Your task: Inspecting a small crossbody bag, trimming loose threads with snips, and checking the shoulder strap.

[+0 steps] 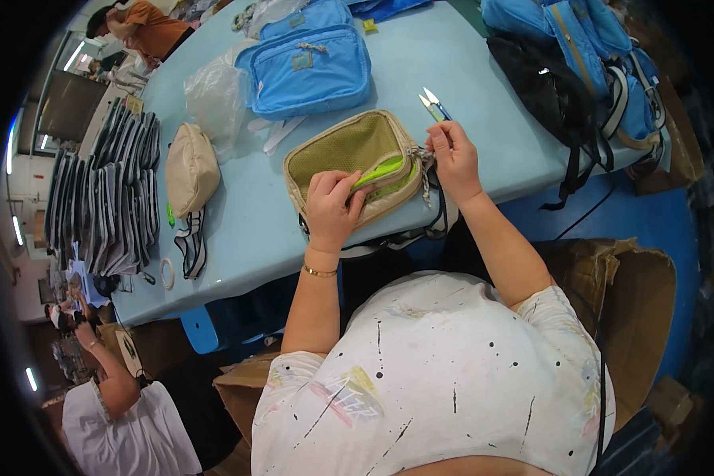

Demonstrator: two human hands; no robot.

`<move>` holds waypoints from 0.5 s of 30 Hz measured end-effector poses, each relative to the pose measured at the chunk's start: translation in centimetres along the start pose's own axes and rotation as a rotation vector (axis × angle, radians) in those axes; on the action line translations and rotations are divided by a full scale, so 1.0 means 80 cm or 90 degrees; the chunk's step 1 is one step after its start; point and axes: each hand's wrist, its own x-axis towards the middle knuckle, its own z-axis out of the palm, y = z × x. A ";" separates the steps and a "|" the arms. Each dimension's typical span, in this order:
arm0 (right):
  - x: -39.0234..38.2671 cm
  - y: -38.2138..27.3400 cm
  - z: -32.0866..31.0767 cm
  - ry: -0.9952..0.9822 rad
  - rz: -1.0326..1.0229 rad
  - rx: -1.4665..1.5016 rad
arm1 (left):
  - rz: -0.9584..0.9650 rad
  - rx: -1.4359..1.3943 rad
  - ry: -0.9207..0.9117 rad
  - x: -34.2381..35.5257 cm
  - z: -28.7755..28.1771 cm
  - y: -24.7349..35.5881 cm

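A beige waist bag (408, 190) with an olive mesh panel and bright yellow-green lining lies on the table before me, its zipped pocket part open. My left hand (333, 208) is closed on the edge of that opening, fingertips at the lining. Just off the bag's right end, my right hand (457, 163) is closed, thumb and forefinger together near the zipper end and the cord pull (426, 186). Thread snips (434, 105) with blue handles stick out beyond its fingers, blades apart and pointing away; the hand hides their lower end.
Blue bags (309, 75) stand at the back; a black bag (543, 91) and more blue ones are at right. On the left are a beige pouch (192, 170), clear plastic (218, 99), a tape roll (167, 274) and stacked grey pieces (107, 190). Cardboard boxes (635, 301) flank me. Other people work nearby.
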 end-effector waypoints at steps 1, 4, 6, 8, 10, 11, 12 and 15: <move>-0.001 -0.001 -0.001 0.002 -0.007 -0.005 | -0.001 0.001 -0.001 -0.002 0.000 0.000; -0.003 -0.003 -0.002 0.005 -0.040 0.038 | -0.089 -0.017 -0.006 -0.004 -0.001 0.000; -0.007 -0.005 -0.003 -0.008 -0.100 -0.004 | -0.156 -0.041 -0.003 0.002 -0.010 0.002; -0.008 -0.010 -0.004 -0.019 -0.161 -0.047 | -0.125 -0.016 0.024 0.013 -0.020 0.008; -0.006 -0.019 -0.007 -0.056 -0.192 -0.108 | -0.085 0.090 0.043 0.020 -0.031 0.013; -0.006 -0.022 -0.007 -0.058 -0.191 -0.105 | -0.087 0.093 0.042 0.020 -0.035 0.012; -0.006 -0.025 -0.006 -0.066 -0.172 -0.116 | -0.095 0.120 0.046 0.019 -0.041 0.009; -0.016 -0.027 -0.005 -0.105 -0.155 -0.161 | -0.172 0.073 0.009 0.012 -0.058 -0.016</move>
